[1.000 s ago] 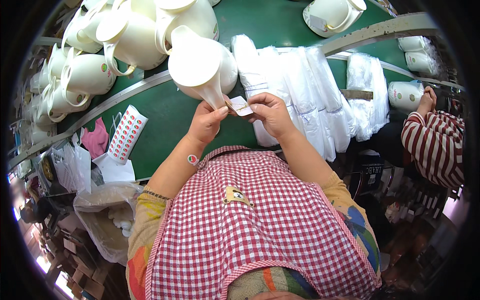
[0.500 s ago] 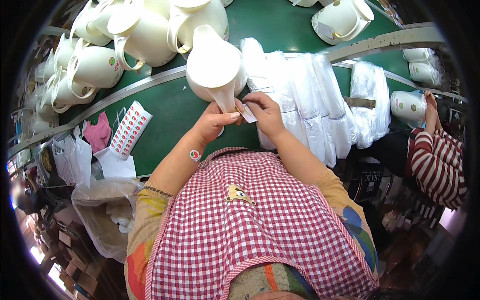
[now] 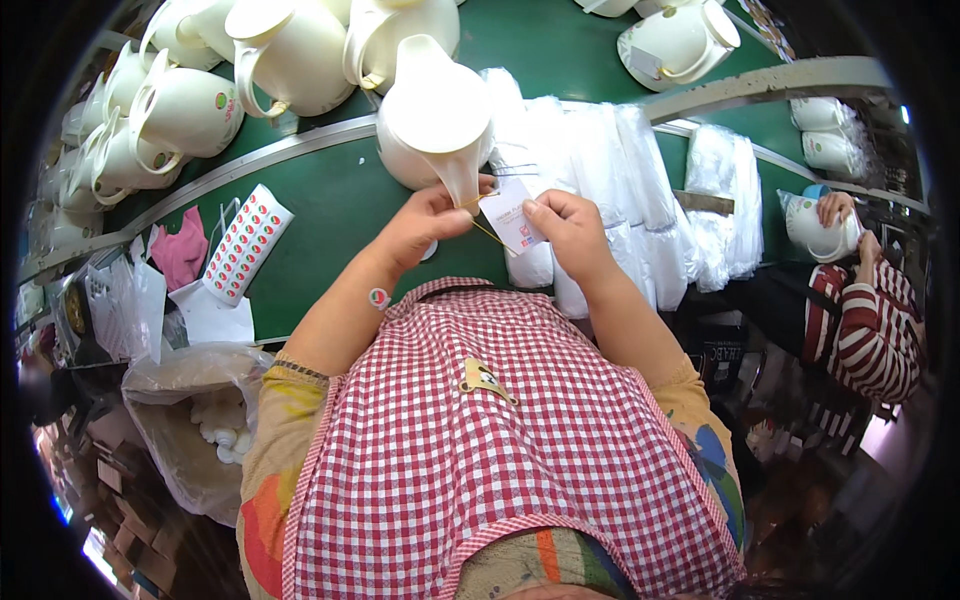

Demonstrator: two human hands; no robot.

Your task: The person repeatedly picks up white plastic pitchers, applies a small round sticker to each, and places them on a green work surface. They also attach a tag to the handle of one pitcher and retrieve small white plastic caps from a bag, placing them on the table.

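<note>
A cream jug [image 3: 432, 105] stands on the green table before me, its handle toward my body. My left hand [image 3: 430, 222] is closed at the lower part of that handle, thumb in front and fingers partly hidden behind it. A thin gold string [image 3: 487, 232] loops by the handle and runs to a white hang tag [image 3: 512, 218]. Between thumb and fingers, my right hand [image 3: 568, 232] pinches this tag by its right edge. A round red and green sticker [image 3: 379, 298] is on my left forearm.
Several cream jugs [image 3: 290, 55] crowd the far left; another jug [image 3: 672, 45] lies far right. Bundled clear plastic bags [image 3: 600, 170] lie right of my hands. Left are a sticker sheet [image 3: 247, 245], pink cloth [image 3: 181, 250] and lined bin [image 3: 165, 400]. A co-worker [image 3: 850, 320] handles a jug at right.
The tag has moved right, away from the handle, and now shows its printed face with the gold string drawn out. My right hand has moved right with it; my left stays by the handle.
</note>
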